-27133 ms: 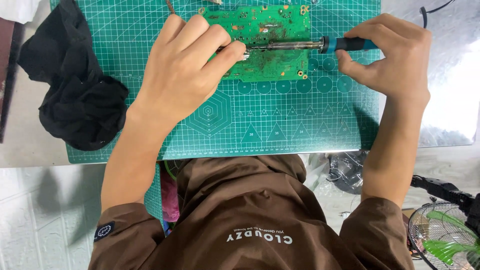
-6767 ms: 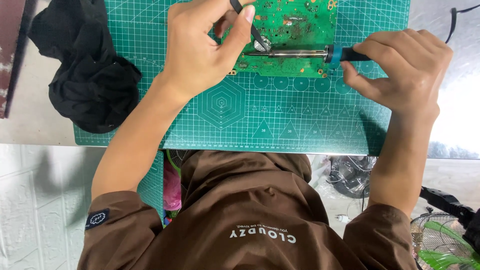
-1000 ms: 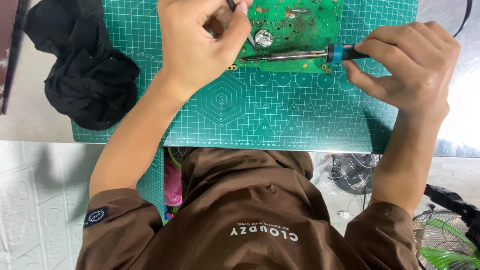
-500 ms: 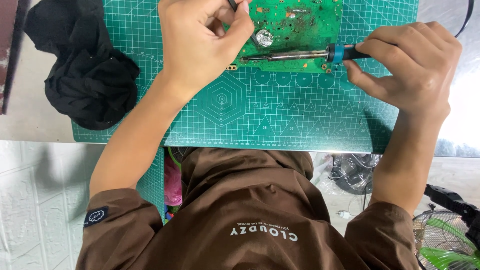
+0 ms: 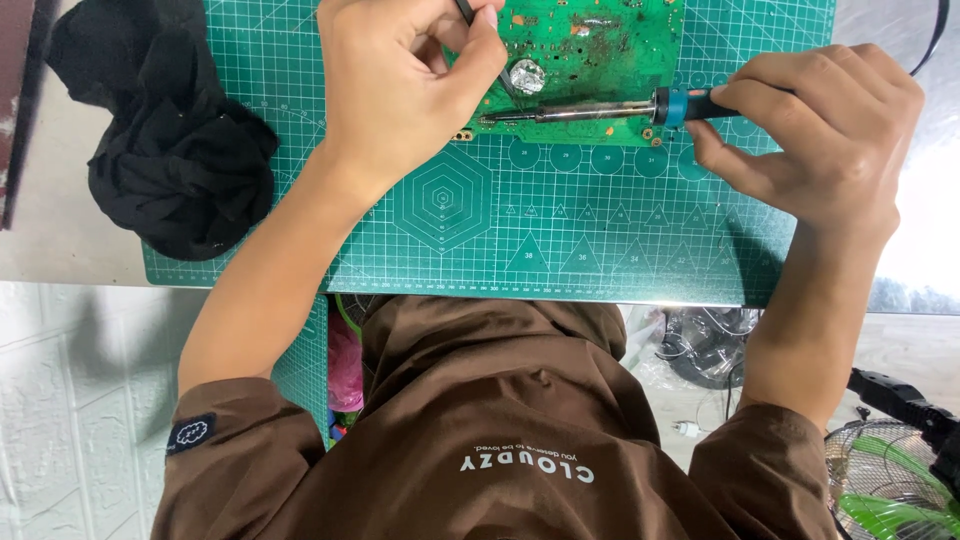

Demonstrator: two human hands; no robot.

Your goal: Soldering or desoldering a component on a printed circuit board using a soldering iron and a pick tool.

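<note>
Soldering looked underway: the right hand (image 5: 815, 140) gripped the soldering iron (image 5: 600, 108) across the circuit board (image 5: 600, 50) at the cutting mat's (image 5: 600, 230) far edge. The left hand (image 5: 400, 85) pinched a thin dark tool (image 5: 466, 8); scorched spots showed, the end unclear.

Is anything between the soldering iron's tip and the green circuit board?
Nothing visible: the soldering iron in the right hand lies across the circuit board, tip beside the left hand.
</note>
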